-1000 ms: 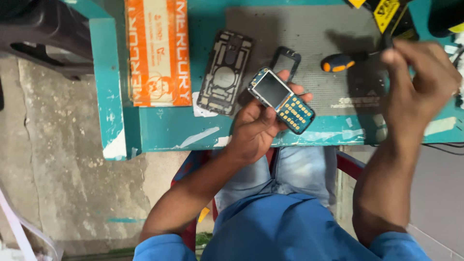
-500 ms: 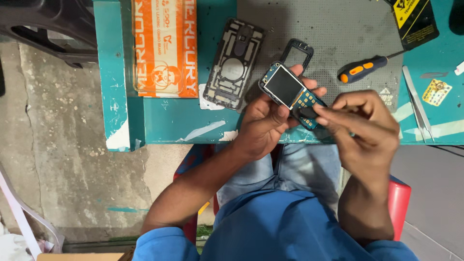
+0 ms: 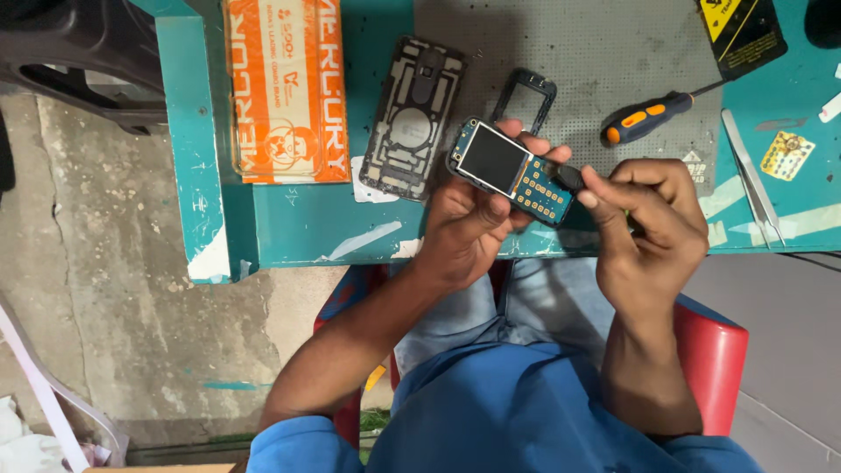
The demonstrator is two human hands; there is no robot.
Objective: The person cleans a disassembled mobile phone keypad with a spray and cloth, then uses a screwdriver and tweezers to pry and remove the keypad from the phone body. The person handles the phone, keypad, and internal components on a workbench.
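Bare grey mat (image 3: 613, 61) beyond the hands, screwdriver (image 3: 653, 118) and tweezers (image 3: 752, 180) crowding right, perhaps passable between

The left hand (image 3: 469, 229) covers the near underside of the bare phone board (image 3: 515, 172), so how its fingers (image 3: 526, 140) wrap the back cannot be seen. The right hand (image 3: 646, 229) pinches a small dark part (image 3: 569, 178) at the board's right end; what that part is stays too small to tell. The yellow and black sheet (image 3: 740, 31) is cut off by the far edge, as is a dark round thing (image 3: 825, 19) in the far right corner. The orange box (image 3: 285, 88) also loses its far end to that edge. The bench (image 3: 289, 223) runs out of view far and right. Detail on the small gold square (image 3: 787, 155) is too fine to make out
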